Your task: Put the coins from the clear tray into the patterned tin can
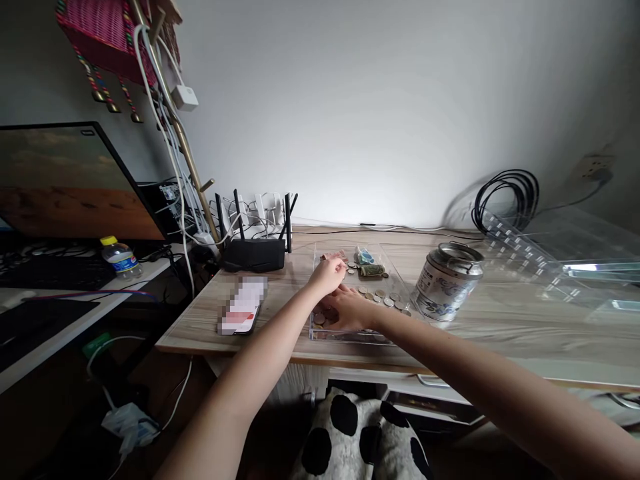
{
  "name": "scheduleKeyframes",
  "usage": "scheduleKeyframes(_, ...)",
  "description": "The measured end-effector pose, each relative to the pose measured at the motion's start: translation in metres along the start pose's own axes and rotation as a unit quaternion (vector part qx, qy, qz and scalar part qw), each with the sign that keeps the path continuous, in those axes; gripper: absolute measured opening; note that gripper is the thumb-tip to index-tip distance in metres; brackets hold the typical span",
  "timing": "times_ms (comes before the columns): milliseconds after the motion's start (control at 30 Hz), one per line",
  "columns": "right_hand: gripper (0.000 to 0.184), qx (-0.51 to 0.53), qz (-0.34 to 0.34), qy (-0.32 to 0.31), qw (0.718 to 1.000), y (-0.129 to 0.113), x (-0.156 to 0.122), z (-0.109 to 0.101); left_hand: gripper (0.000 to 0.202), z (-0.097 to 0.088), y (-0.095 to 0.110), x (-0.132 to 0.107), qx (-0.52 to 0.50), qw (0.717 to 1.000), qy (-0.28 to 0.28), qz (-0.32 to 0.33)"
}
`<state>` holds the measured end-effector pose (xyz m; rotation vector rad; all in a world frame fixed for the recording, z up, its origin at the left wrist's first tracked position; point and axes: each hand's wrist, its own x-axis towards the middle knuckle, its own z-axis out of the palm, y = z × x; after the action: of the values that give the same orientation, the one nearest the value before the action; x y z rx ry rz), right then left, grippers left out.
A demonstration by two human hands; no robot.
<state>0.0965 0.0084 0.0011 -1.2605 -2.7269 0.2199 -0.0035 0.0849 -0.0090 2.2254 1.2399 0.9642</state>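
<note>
- Left hand hovers over the clear tray on the table, fingers curled narrow; whether it holds anything cannot be told.
- Right hand rests flat on coins inside the tray, grip loosely spread.
- Folded banknotes lie at the tray's far end.
- Printed tin stands just right; its writing is unreadable.

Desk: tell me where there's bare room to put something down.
Bare wood lies between the phone and the clear tray, and along the front edge right of the tin. The tray is crowded: coins, both hands.
</note>
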Motion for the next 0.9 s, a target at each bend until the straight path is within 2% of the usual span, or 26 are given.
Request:
scheduleKeyframes(100,0.056,0.0,-0.034,0.001,0.999,-0.003,0.006,0.0,0.018,0.0,-0.002,0.002,-0.011,1.0,0.027,-0.007)
scheduleKeyframes(300,0.044,0.014,-0.041,-0.013,0.999,-0.01,0.006,-0.006,0.019,0.001,-0.004,0.003,-0.01,1.0,0.002,-0.016)
scheduleKeyframes(500,0.023,0.039,-0.059,-0.036,0.997,-0.009,0.003,-0.008,0.017,0.0,-0.002,0.002,-0.011,1.0,-0.015,-0.014)
scheduleKeyframes(633,0.023,0.085,-0.084,-0.106,0.987,-0.013,0.005,-0.015,0.017,0.0,-0.001,0.001,0.0,1.0,-0.022,-0.01)
scheduleKeyframes(733,0.02,0.099,-0.075,-0.153,0.98,-0.018,0.011,-0.019,0.017,0.0,-0.002,0.001,-0.01,1.0,-0.021,-0.007)
scheduleKeyframes(800,0.017,0.1,-0.062,-0.155,0.981,-0.018,0.014,-0.02,0.016,0.002,-0.003,0.003,-0.042,0.998,-0.03,-0.026)
scheduleKeyframes(900,0.014,0.117,-0.031,-0.138,0.983,-0.012,0.012,-0.021,0.017,0.004,-0.004,0.006,-0.145,0.981,-0.075,-0.107)
